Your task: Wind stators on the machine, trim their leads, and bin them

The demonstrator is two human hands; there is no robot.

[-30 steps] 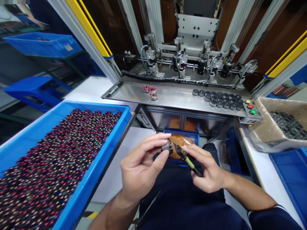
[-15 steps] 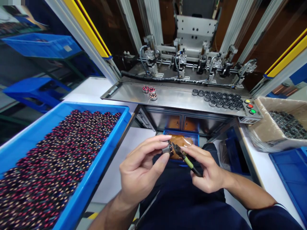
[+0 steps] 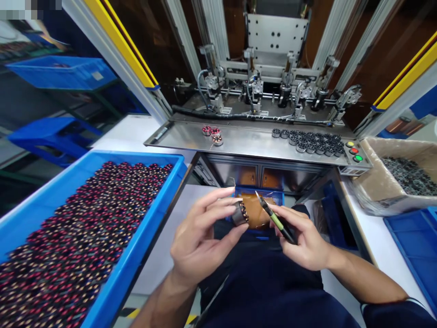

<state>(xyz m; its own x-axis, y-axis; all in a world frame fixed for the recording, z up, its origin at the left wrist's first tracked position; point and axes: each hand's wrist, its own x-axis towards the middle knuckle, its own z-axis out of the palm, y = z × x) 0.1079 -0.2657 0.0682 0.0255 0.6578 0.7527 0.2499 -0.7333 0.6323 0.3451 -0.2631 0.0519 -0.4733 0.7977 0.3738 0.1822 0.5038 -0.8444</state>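
Between the thumb and fingers of my left hand [image 3: 201,239] is a small round motor stator [image 3: 239,214], its copper windings turned to the right. A thin wire [image 3: 233,181] sticks up by the fingertips of that hand. My right hand [image 3: 303,237] is closed round wire cutters [image 3: 276,220] with green and black handles. Their tip points up and left, a short gap away from the stator. Below both hands lies a brown plastic-wrapped bundle [image 3: 254,212] in a blue bin [image 3: 282,197].
A blue tray [image 3: 177,166] full of wound stators is at left. Three red and copper stators [image 3: 215,138] and several black cores [image 3: 314,141] sit on the metal ledge [image 3: 246,141] before the fixture machine [image 3: 256,86]. A lined carton [image 3: 372,182] of parts stands right, beside coloured buttons [image 3: 354,151].
The cutters have drawn away from the stator and tilted more upright. My left hand has turned the stator a little, and a thin wire now shows above its fingertips.
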